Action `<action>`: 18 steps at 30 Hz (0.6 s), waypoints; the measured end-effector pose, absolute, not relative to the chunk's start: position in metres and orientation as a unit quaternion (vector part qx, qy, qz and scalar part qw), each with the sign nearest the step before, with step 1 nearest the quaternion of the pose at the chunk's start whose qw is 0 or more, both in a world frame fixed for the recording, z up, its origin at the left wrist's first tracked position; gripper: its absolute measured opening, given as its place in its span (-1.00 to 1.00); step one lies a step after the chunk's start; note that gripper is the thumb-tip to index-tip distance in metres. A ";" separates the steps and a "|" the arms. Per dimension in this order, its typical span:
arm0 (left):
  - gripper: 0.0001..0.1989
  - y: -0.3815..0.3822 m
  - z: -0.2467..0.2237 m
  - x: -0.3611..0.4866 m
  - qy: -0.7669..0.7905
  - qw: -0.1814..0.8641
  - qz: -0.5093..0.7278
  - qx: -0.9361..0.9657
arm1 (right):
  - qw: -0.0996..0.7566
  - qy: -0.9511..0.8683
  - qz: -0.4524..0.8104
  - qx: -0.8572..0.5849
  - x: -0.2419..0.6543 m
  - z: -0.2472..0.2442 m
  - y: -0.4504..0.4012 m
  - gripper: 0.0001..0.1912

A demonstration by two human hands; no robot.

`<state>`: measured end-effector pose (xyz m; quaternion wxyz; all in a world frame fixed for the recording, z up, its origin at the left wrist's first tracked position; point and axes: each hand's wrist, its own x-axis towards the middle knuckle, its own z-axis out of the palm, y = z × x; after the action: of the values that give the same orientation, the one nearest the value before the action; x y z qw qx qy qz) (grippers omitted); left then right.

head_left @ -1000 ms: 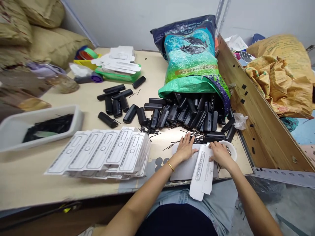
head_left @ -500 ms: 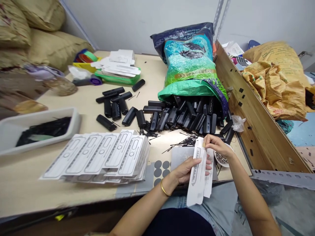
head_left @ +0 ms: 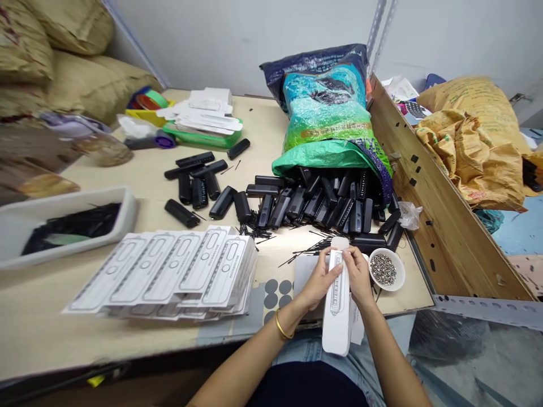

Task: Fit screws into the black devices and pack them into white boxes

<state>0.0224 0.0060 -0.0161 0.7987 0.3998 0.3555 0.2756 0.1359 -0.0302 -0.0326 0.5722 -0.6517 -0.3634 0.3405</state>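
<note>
I am pinching the white carton [head_left: 335, 336] near its top, fingers of my left hand [head_left: 317, 286] and right hand [head_left: 358, 278] curled closed, pressing evenly to avoid creases.

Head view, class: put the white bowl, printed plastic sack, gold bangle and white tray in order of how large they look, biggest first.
1. Printed plastic sack
2. White tray
3. White bowl
4. Gold bangle
</note>
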 end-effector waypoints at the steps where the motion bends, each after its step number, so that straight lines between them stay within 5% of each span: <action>1: -0.30 0.006 -0.016 0.022 0.364 0.799 0.275 0.391 | 0.592 -0.350 0.348 -0.637 0.135 -0.033 -0.029 -0.80; 6: -0.06 0.011 -0.013 0.015 0.370 0.799 0.255 0.400 | 0.632 -0.309 0.380 -0.601 0.137 -0.032 -0.017 -0.74; 12: -0.01 0.009 -0.014 0.009 0.382 0.737 0.251 0.498 | 0.607 -0.276 0.438 -0.602 0.137 -0.033 -0.010 -0.68; 18: -0.07 0.001 -0.025 0.022 0.365 0.753 0.212 0.506 | 0.586 -0.336 0.361 -0.643 0.147 -0.041 -0.044 -0.73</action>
<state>0.0223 0.0007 -0.0255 0.7525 0.5055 0.3649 0.2122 0.1469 -0.0435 -0.0413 0.5857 -0.6432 -0.3365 0.3607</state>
